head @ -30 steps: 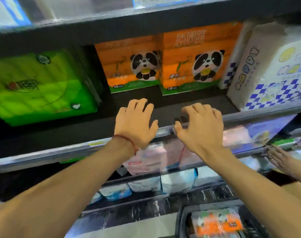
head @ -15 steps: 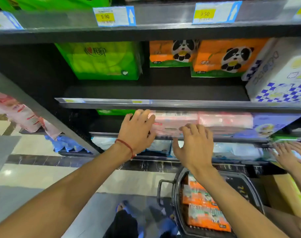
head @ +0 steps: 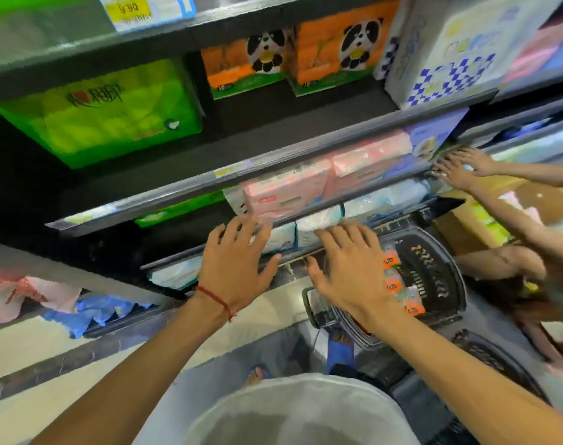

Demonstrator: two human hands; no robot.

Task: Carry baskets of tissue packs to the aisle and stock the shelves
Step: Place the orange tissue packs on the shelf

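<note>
Both open, fingers spread, gripping nothing: my left hand (head: 238,264) and right hand (head: 347,268) lie side by side, slightly apart. At three o'clock, the basket (head: 434,271) holds orange tissue packs (head: 394,285).

Bright, even store light; heavy motion blur and blocky smearing throughout; wide-angle bending tilts the shelf edges (head: 273,175)

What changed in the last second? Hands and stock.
Both hands moved down: from the shelf rail by the panda packs, past the pink packs, to the white packs above the basket. The left hand and right hand stay open and empty. Nothing was gripped or released.
</note>
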